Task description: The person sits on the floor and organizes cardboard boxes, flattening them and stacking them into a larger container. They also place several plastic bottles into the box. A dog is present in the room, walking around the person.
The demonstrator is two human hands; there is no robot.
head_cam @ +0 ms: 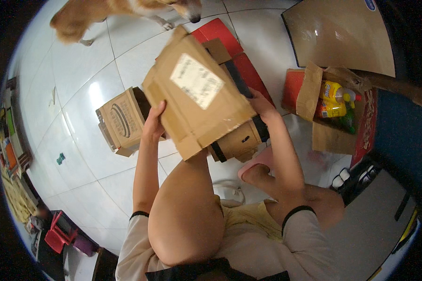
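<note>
Between my two hands is a flattened brown cardboard box (pixel 154 82) with a white printed label (pixel 197 80) on its upper face. My left hand (pixel 155 119) grips its left edge, thumb on top. At the right edge, my right hand (pixel 263 105) holds on, its fingers mostly hidden beneath the cardboard. Under the held box lie more cardboard pieces (pixel 235 140) with black tape, and a red flattened carton (pixel 248 65); whether my right hand also grips any of these I cannot tell. An open small carton (pixel 121 117) with printing lies left of my left hand.
A tan dog (pixel 126 14) stands at the top on the tiled floor (pixel 77 140). To the right, an open cardboard box (pixel 332 138) holds several plastic bottles (pixel 334 100). A brown panel (pixel 341 38) is behind it. A small teal object (pixel 61 158) lies at left. A pink slipper (pixel 255 163) is on my foot.
</note>
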